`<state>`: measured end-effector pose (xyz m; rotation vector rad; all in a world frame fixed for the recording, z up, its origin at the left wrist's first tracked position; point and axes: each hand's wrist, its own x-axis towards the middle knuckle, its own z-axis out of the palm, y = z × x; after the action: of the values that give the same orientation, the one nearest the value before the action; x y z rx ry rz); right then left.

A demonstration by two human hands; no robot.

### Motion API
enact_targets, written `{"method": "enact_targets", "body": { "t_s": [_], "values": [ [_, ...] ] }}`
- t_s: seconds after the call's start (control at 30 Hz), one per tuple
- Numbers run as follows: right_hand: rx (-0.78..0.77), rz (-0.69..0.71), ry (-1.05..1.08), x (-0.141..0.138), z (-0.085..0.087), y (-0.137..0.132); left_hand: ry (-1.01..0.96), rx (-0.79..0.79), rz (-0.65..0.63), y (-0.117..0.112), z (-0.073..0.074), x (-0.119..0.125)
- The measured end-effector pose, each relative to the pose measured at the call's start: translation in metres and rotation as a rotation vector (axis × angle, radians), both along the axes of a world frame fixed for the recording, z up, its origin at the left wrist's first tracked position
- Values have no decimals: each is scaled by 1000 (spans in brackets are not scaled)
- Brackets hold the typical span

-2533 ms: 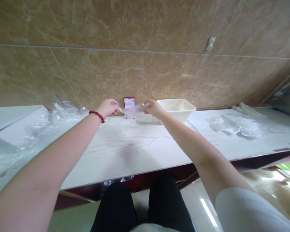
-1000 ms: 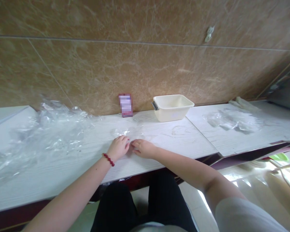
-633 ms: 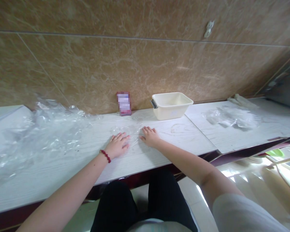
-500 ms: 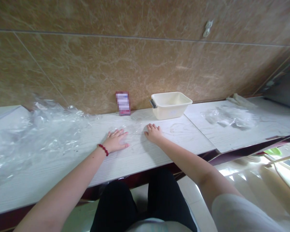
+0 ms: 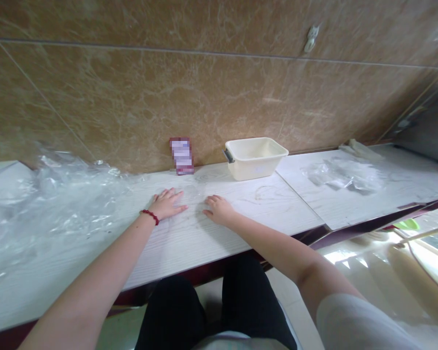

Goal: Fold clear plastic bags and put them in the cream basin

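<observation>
A sheet of clear plastic (image 5: 194, 192), probably a bag, lies flat on the white wood-grain tabletop (image 5: 190, 243). It is hard to make out against the surface. My left hand (image 5: 167, 204), with a red bead bracelet at the wrist, rests palm down at the sheet's left side, fingers spread. On the other side, my right hand (image 5: 219, 210) lies on the tabletop near the sheet's right edge. Its fingers are stretched out and the thumb stands apart. Neither hand is closed round anything.
Left, crumpled clear plastic bags (image 5: 69, 199) form a large heap. A cream plastic tub (image 5: 255, 167) with a grey handle stands by the wall. A red-bordered card (image 5: 181, 156) leans there too. More clear bags (image 5: 346, 175) and a pale glove-like item (image 5: 361, 150) lie right.
My right hand has slid left and slightly toward me, closer to my left hand. My left hand has moved slightly left. The view has shifted a little.
</observation>
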<state>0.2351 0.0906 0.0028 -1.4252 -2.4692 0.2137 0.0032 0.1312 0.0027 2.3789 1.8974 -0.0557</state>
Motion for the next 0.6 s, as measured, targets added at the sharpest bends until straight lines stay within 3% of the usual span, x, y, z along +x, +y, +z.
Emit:
{"method": "enact_targets", "body": {
  "t_s": [0.13, 0.17, 0.3, 0.43, 0.6],
  "values": [
    [33, -29, 41, 0, -9, -4, 23, 179, 208, 11, 1, -2],
    [37, -31, 54, 0, -11, -5, 29, 255, 176, 10, 2, 0],
    [48, -25, 82, 2, -15, -6, -6, 394, -190, -4, 5, 17],
    [45, -75, 54, 3, -8, -2, -75, 402, -220, -7, 4, 26],
    [-57, -158, -75, -8, 17, 29, -182, 313, -242, 20, -3, 20]
  ]
}}
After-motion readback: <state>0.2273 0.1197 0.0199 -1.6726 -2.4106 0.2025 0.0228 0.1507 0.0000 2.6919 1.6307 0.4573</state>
